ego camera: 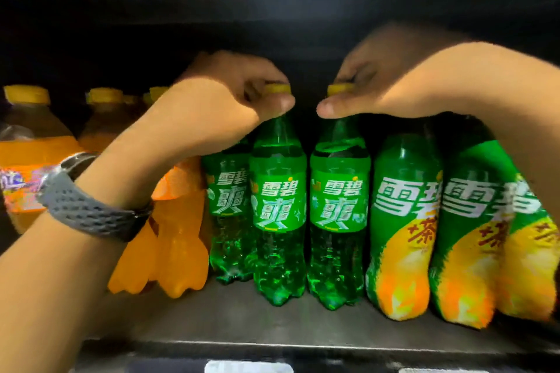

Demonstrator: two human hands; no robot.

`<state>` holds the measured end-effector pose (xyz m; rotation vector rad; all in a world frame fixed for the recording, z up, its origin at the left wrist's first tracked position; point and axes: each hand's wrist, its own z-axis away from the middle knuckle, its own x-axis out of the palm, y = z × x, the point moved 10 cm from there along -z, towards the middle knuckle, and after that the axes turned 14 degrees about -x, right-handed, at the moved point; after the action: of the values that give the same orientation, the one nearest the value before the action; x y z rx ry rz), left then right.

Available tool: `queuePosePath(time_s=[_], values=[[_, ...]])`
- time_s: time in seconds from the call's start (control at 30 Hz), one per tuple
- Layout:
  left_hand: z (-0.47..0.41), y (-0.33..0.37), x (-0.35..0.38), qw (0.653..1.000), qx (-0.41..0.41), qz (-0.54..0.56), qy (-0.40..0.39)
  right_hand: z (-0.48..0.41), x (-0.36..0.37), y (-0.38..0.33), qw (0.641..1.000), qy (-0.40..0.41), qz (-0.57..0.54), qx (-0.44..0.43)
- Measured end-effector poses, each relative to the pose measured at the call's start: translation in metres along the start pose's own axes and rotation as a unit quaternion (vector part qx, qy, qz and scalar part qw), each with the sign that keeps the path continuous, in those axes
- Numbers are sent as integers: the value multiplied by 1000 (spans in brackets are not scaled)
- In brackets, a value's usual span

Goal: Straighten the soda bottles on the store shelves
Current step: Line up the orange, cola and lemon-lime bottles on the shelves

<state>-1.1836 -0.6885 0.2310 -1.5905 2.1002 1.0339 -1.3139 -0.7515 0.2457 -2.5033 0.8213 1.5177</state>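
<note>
Soda bottles standing on grey shelf, dark board overhead

Shelf: dark grey board, matte. Front lip carries a white price tag at btm edge. All btls stand directly on the board, upright, in rows L to R, set back from the lip.

L: orange soda btls, yellow caps, several deep. Outermost orange btl has a purple label.

Ctr: three clear green btls, green labels w/ white script. Left green btl and right green btl at front, yellow caps, narrow gap betw them. Third green btl sits further back, against the orange row.

R: green-and-yellow wrapped btls, three seen, touching each other, nearest one just beside right green btl.
</note>
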Motion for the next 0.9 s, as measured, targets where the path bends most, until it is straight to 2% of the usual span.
queuePosePath(time_s=[0.57,0.73,0.9], values=[[10,5,-5,997,14,16,68,18,-5,-1,992,62,-102,33],[11,5,-4,998,15,34,56,21,-5,1,988,82,-125,33],[5,2,3,1000,3,-7,21,21,-3,-6,990,49,-129,35]])
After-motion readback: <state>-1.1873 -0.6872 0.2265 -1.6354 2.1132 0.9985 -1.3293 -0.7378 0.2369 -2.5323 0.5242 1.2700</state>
